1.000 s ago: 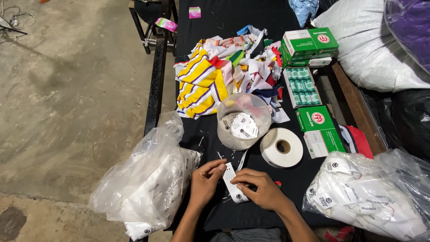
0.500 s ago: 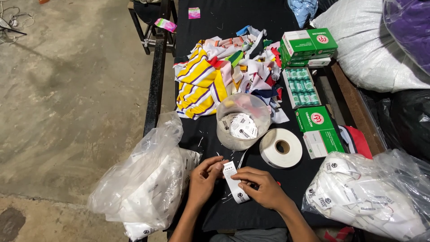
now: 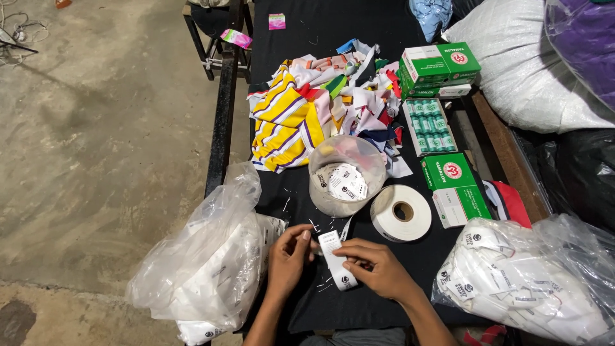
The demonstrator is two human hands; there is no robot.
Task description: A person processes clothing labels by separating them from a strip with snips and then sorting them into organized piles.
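Both of my hands hold a white label strip [image 3: 335,259] printed with small dark round marks, low over the black table [image 3: 301,57]. My left hand [image 3: 287,256] pinches the strip's upper end. My right hand [image 3: 378,269] grips its lower part with the fingers curled over it. The strip runs up toward a roll of white tape [image 3: 401,212] lying flat just beyond my right hand. A clear plastic tub [image 3: 346,174] with several cut labels inside stands right behind my hands.
A clear bag of white labels [image 3: 205,263] sits at the left table edge, another bag of labels [image 3: 519,282] at the right. A heap of coloured fabric pieces [image 3: 320,109] lies farther back. Green boxes [image 3: 439,64] and a tray of thread spools [image 3: 429,125] are on the right. Concrete floor lies left.
My hands have shifted the label strip slightly; the left fingers moved up to its top end. Everything else on the table stays put.
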